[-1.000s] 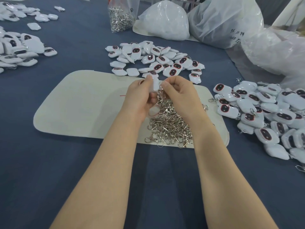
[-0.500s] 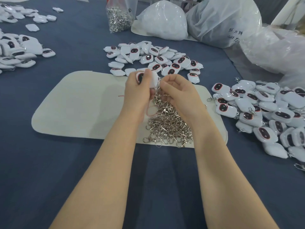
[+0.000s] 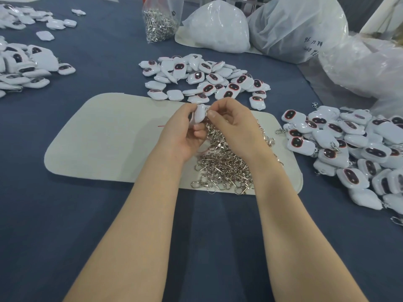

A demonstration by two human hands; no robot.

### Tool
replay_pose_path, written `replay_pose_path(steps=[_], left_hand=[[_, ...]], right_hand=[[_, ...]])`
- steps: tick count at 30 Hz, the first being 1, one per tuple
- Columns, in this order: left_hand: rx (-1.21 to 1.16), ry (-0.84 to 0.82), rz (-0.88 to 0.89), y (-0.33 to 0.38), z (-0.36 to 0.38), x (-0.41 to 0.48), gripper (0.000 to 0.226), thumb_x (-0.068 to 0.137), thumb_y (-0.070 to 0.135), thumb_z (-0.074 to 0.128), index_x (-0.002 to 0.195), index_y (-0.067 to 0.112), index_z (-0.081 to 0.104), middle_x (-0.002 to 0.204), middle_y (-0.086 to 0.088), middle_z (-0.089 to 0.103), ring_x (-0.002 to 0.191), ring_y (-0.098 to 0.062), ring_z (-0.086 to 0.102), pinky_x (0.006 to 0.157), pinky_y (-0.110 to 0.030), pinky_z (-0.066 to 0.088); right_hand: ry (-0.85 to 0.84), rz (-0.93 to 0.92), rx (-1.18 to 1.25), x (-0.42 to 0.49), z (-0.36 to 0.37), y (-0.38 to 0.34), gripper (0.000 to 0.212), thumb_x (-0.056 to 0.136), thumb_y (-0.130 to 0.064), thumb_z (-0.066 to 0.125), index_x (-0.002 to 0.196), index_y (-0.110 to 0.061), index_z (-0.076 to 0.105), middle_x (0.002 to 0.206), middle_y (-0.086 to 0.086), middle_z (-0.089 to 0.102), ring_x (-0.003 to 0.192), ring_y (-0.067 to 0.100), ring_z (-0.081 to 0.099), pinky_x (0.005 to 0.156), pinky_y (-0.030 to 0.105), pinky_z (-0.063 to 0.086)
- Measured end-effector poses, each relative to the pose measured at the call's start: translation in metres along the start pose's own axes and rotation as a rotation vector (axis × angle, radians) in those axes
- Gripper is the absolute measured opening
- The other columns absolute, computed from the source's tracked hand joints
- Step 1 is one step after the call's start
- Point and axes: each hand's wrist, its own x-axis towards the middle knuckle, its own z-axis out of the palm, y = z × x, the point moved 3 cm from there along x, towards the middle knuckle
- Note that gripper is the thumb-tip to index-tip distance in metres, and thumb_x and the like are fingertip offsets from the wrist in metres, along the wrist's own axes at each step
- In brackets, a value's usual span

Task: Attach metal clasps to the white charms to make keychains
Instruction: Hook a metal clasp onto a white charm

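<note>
Holding one white charm (image 3: 200, 113) in my left hand (image 3: 185, 131), thumb and fingers curling round it, just above the far end of the clasp pile (image 3: 226, 164). My right hand (image 3: 231, 123) is pinching the charm's top edge with thumb and forefinger, the other fingers curling in; whether a clasp is sitting between those tips is too small to tell. Both hands are touching at the charm. The clasp pile is lying on the right half of the pale mat (image 3: 104, 138), partly under my right wrist. Loose charms (image 3: 205, 79) are lying just beyond the mat. A heap of charms with clasps on (image 3: 349, 149) is sitting to the right, another heap (image 3: 24, 66) far left. A clear bag of clasps (image 3: 160, 20) is standing at the back, beside white plastic bags (image 3: 218, 29).
</note>
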Motion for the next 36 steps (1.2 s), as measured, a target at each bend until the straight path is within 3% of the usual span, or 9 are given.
replay_pose_path(steps=[4, 10, 14, 20, 26, 29, 31, 33, 36], left_hand=[[0.296, 0.136, 0.277, 0.005, -0.001, 0.002, 0.013, 0.090, 0.014, 0.049, 0.078, 0.010, 0.047, 0.052, 0.000, 0.039, 0.037, -0.008, 0.032, 0.036, -0.016, 0.027], [0.651, 0.194, 0.620, 0.008, 0.003, -0.005, 0.013, 0.090, 0.023, 0.054, 0.080, 0.019, 0.046, 0.071, 0.002, 0.048, 0.063, -0.015, 0.044, 0.064, -0.032, 0.039], [0.836, 0.171, 0.792, 0.007, 0.010, -0.014, 0.019, 0.092, 0.023, 0.053, 0.078, 0.030, 0.043, 0.066, 0.012, 0.049, 0.056, 0.005, 0.046, 0.056, -0.011, 0.037], [0.905, 0.231, 0.703, 0.005, 0.005, -0.006, 0.016, 0.094, 0.032, 0.050, 0.085, 0.019, 0.045, 0.069, 0.012, 0.047, 0.058, 0.003, 0.046, 0.053, -0.012, 0.034], [0.871, 0.157, 0.610, -0.002, 0.007, -0.003, 0.025, 0.099, 0.043, 0.035, 0.080, 0.027, 0.039, 0.075, 0.008, 0.050, 0.067, -0.009, 0.051, 0.065, -0.031, 0.041], [0.749, 0.138, 0.610, 0.001, 0.008, -0.004, 0.021, 0.099, 0.043, 0.034, 0.086, 0.030, 0.041, 0.080, 0.009, 0.055, 0.070, -0.017, 0.056, 0.075, -0.043, 0.049], [0.721, 0.162, 0.617, 0.002, 0.008, -0.004, 0.016, 0.099, 0.041, 0.035, 0.088, 0.032, 0.043, 0.079, 0.012, 0.056, 0.067, -0.011, 0.058, 0.073, -0.039, 0.051], [0.696, 0.196, 0.609, 0.003, 0.005, -0.003, 0.015, 0.100, 0.039, 0.036, 0.094, 0.029, 0.046, 0.077, 0.013, 0.056, 0.063, -0.008, 0.055, 0.070, -0.035, 0.050], [0.637, 0.255, 0.556, 0.003, 0.001, 0.002, 0.019, 0.100, 0.037, 0.037, 0.104, 0.021, 0.047, 0.077, 0.014, 0.055, 0.066, -0.007, 0.056, 0.075, -0.037, 0.051]], right_hand=[[-0.017, 0.054, 0.012, 0.000, -0.001, 0.001, 0.006, 0.093, -0.012, 0.058, 0.089, -0.016, 0.057, 0.080, -0.002, 0.062, 0.080, 0.020, 0.060, 0.087, 0.040, 0.052], [-0.033, 0.103, -0.002, 0.000, -0.004, 0.004, 0.006, 0.094, -0.014, 0.056, 0.090, -0.012, 0.060, 0.077, 0.001, 0.063, 0.066, 0.008, 0.055, 0.064, 0.016, 0.045], [-0.040, 0.139, -0.038, 0.000, -0.006, 0.008, 0.010, 0.094, -0.015, 0.057, 0.085, -0.012, 0.061, 0.064, -0.003, 0.062, 0.051, -0.001, 0.050, 0.050, 0.010, 0.037], [0.038, 0.177, 0.050, 0.000, -0.005, 0.010, 0.013, 0.090, -0.023, 0.063, 0.102, -0.017, 0.062, 0.097, 0.000, 0.067, 0.082, 0.013, 0.060, 0.076, 0.022, 0.048], [-0.030, 0.218, -0.069, -0.003, -0.012, 0.010, 0.019, 0.091, -0.032, 0.061, 0.087, -0.014, 0.068, 0.078, 0.005, 0.068, 0.067, 0.015, 0.055, 0.069, 0.030, 0.045], [0.260, 0.304, 0.239, -0.001, -0.024, 0.015, 0.022, 0.095, -0.027, 0.056, 0.083, -0.010, 0.061, 0.065, -0.001, 0.056, 0.055, 0.010, 0.049, 0.061, 0.027, 0.043], [0.568, 0.297, 0.737, -0.001, -0.038, 0.017, 0.015, 0.098, -0.019, 0.053, 0.096, -0.005, 0.057, 0.074, 0.002, 0.063, 0.059, 0.008, 0.059, 0.063, 0.021, 0.050], [0.737, 0.237, 1.101, -0.001, -0.048, 0.021, 0.029, 0.097, -0.016, 0.054, 0.121, 0.001, 0.048, 0.094, 0.011, 0.065, 0.075, 0.014, 0.067, 0.073, 0.023, 0.056], [0.799, 0.311, 1.096, -0.001, -0.049, 0.030, 0.058, 0.097, -0.014, 0.054, 0.146, -0.001, 0.024, 0.111, 0.014, 0.059, 0.089, 0.018, 0.066, 0.084, 0.025, 0.056]])
